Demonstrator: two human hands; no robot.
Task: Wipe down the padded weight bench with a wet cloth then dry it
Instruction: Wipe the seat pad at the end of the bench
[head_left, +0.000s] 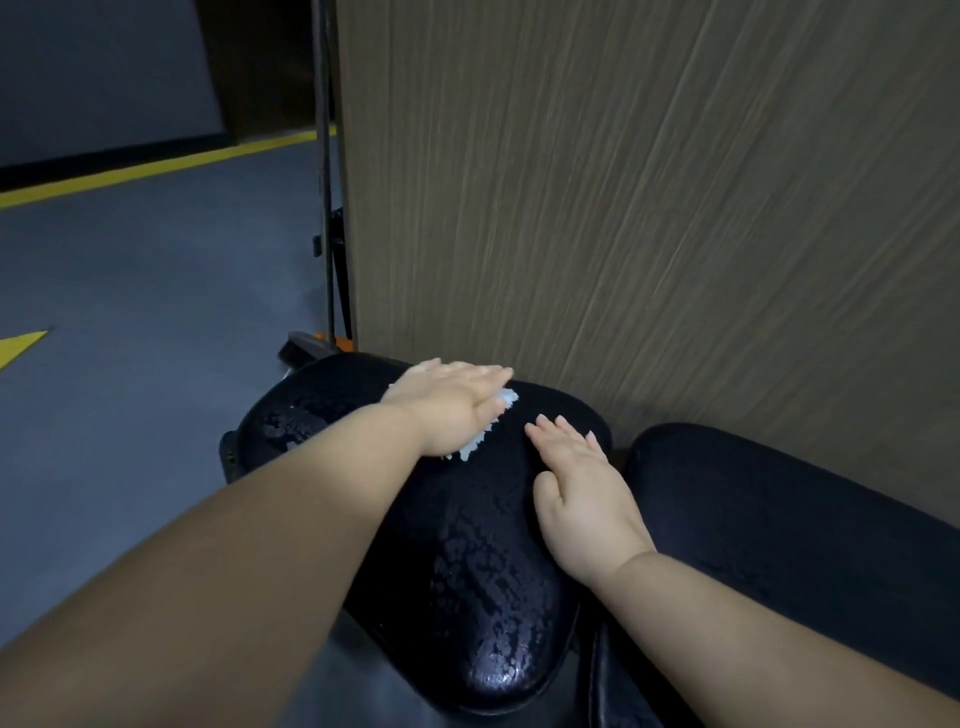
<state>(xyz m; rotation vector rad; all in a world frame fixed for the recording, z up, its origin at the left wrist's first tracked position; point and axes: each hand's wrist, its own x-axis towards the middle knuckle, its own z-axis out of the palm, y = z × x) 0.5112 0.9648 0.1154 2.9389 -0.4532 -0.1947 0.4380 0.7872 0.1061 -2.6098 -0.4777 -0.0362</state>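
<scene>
Left hand: my left hand (447, 402) lies flat with straight fingers, pressing the cloth (478, 444) onto the padded surface (467, 571). Palm pressure spreads the wet cloth so it drags evenly.
Cloth: white and almost hidden under that palm, with only a ragged edge peeking out toward my right hand.
Right hand: my right hand (582, 499) is open too, flat on the pad just beside the cloth and holding nothing. It's bracing me as I lean in, I reckon.
Surface: water beads glisten between my wrists and beyond my left one, so this looks like the wet pass, with drying not yet begun.
Back pad: the back pad (779, 519) sits right of my right hand. Can't tell if it's wet.
Wall: the wood panel (623, 208) rises just past my fingertips.
</scene>
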